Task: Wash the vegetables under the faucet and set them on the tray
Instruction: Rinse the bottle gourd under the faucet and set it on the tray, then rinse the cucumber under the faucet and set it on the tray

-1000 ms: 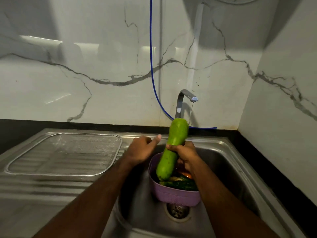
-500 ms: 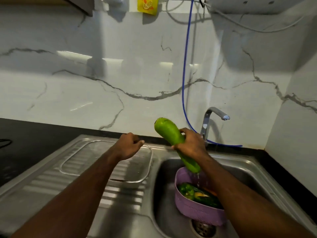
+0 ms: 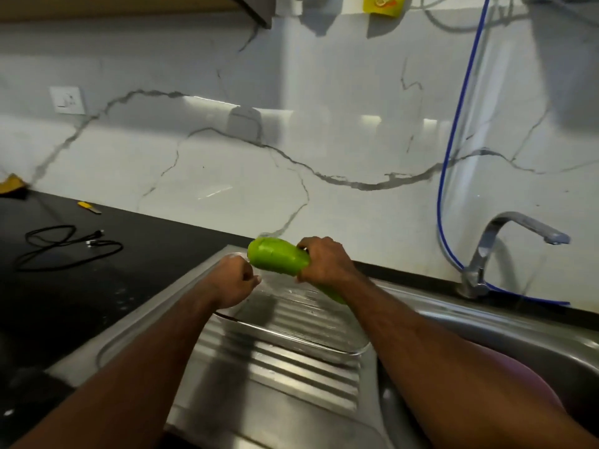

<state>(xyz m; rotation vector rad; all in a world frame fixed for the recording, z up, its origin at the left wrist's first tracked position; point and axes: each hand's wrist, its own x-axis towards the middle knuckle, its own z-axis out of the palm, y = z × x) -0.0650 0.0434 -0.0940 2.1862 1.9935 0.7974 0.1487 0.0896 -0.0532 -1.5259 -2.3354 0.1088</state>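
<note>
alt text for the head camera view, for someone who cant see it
A person's right hand grips a long green gourd above a clear tray on a steel sink drainboard. The left hand, curled and empty, hovers beside it; the faucet stands at right.

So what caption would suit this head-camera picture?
Right hand holds a green gourd over the clear tray on the steel drainboard; left hand beside it.
</note>
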